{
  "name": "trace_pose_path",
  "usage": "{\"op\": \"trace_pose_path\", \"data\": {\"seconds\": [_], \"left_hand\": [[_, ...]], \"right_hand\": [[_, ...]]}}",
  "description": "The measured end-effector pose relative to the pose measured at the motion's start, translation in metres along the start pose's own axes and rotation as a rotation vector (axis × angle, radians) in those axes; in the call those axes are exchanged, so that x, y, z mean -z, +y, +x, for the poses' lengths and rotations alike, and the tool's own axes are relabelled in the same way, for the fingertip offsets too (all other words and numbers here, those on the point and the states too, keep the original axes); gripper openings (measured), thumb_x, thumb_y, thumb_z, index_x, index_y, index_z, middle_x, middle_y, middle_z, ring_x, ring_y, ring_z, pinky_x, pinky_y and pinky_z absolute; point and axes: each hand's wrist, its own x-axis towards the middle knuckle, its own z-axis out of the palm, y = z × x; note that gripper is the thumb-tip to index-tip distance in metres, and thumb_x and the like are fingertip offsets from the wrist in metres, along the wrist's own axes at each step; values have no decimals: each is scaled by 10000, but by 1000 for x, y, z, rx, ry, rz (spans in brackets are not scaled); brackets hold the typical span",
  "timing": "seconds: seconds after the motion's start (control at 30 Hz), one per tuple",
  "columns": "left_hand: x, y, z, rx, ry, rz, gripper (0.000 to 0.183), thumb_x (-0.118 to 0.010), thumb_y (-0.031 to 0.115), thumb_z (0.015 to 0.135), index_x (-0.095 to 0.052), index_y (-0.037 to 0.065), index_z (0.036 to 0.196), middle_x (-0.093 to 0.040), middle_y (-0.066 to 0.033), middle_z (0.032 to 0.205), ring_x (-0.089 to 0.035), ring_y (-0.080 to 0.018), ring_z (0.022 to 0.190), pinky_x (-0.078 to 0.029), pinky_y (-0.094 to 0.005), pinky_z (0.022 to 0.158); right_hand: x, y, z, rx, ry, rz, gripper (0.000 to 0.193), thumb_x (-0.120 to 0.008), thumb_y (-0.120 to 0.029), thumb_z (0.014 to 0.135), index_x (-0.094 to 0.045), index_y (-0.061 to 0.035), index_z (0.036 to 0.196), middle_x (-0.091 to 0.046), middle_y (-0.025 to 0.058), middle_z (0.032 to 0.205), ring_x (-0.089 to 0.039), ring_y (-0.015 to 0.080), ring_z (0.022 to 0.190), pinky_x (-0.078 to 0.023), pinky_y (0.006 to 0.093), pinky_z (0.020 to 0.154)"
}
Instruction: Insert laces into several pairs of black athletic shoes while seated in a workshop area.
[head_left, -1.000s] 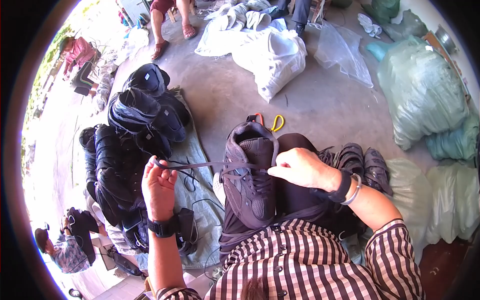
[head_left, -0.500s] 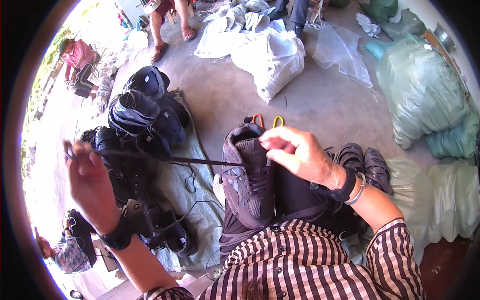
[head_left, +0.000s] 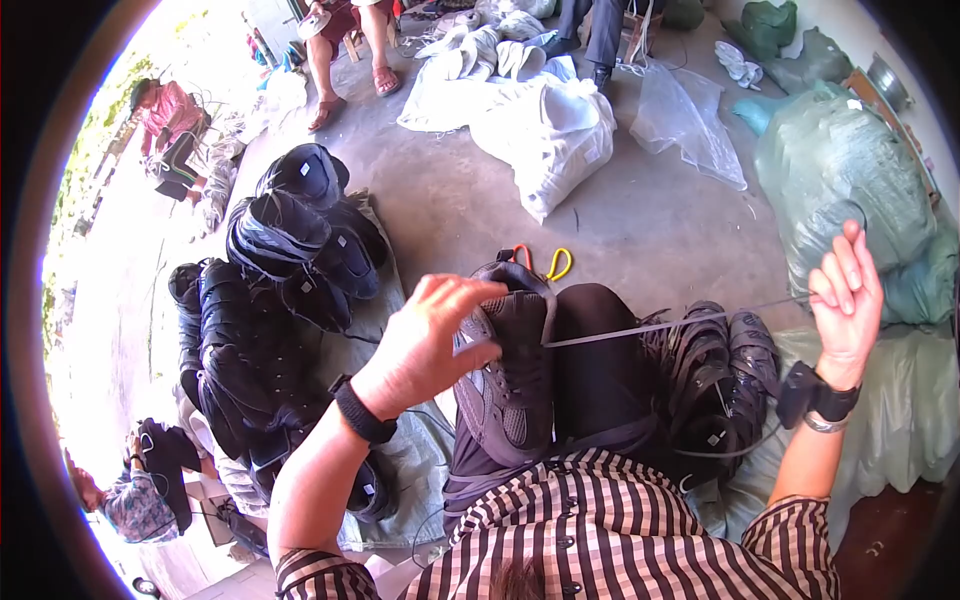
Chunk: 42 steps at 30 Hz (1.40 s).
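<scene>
Hands have swapped roles since half a second ago. Then, the left hand was out at the far left pulling the lace taut and the right hand sat on the shoe. Now the right hand [head_left: 845,300] is flung out to the right, fingers curled and pinched on the lace [head_left: 670,326], which runs in a tight straight line from the shoe [head_left: 505,370] across the knee to that hand. The left hand [head_left: 425,340] has come back in and rests on the left side of the shoe, fingers loosely bent against the upper; can't tell if it pinches anything.

Shoe: dark grey sneaker, sitting on the lap, toe pointing away, just left of the black-trousered knee.

Read: lace went through an eyelet and is now being drawn out the opposite side, so lacing looks to be advancing one row at a time.

Around it: pile of dark shoes [head_left: 270,300] on a cloth at left, more dark shoes [head_left: 715,370] just right of the knee, scissors with orange and yellow handles [head_left: 545,262] on the floor just beyond the toe, white sacks [head_left: 540,125] further off.
</scene>
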Motion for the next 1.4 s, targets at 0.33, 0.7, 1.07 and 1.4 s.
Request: {"op": "trace_pose_path", "data": {"seconds": [0.33,0.7,1.07,1.4], "left_hand": [[-5,-15,-9,-55,-190,9,422,-781,59,633,-606,76,1016,-547,-107,1117,-524,-297,1095,-477,-371,908],[-66,10,-47,539,203,-249,274,-662,50,791,-521,61,1026,-590,-80,778,-589,-219,645,-481,-322,596],[-72,24,-72,21,347,163,182,-752,117,686,-603,94,787,-592,-49,765,-549,-264,754,-433,-402,796],[-54,-6,-44,85,322,188,369,-768,59,618,-615,101,951,-604,-71,933,-571,-270,920,-455,-378,828]], "right_hand": [[128,-29,-11,251,470,-144,243,-483,-148,969,-564,-9,1151,-542,21,771,-319,71,451,-281,216,432],[-71,187,7,-424,-398,-879,187,-518,-163,944,-652,-36,973,-644,1,808,-521,18,624,-379,157,464],[-94,230,8,-648,-572,-959,238,-511,-138,933,-600,6,1100,-629,50,662,-571,94,508,-452,232,453],[-88,246,14,-588,-674,-1024,215,-570,-95,850,-618,-12,1043,-656,79,766,-619,145,583,-489,278,515]]}}
